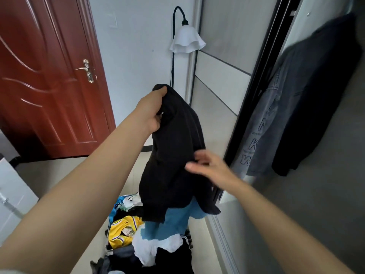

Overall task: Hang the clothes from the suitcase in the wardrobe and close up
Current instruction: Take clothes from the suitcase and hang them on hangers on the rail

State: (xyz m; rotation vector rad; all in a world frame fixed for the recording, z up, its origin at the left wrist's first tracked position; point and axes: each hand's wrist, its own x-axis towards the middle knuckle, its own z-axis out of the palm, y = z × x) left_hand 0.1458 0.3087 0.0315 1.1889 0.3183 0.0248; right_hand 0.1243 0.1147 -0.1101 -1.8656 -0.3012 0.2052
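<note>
At the far left stood a red-brown door, shut in its frame. The left arm stretched forward and up from the lower left corner, nearly straight. The left hand was closed tight on the top of a black garment, thumb over one bunched edge and fingers curled beneath, so that the cloth hung down from the fist in loose folds. Its lower hem hung over a heap of clothes on the floor: a yellow jersey, a light blue piece, something white and more dark cloth. Behind the garment a floor lamp with a white frilled shade stood against the wall. The right arm came in from the lower right, bent slightly inward. The right hand was open, fingers spread and loose, gripping nothing; motion blur made it hard to tell whether the fingertips brushed the garment's side or were just short of it. Further right the wardrobe stood open, with a grey denim jacket and a dark coat hanging inside.
</note>
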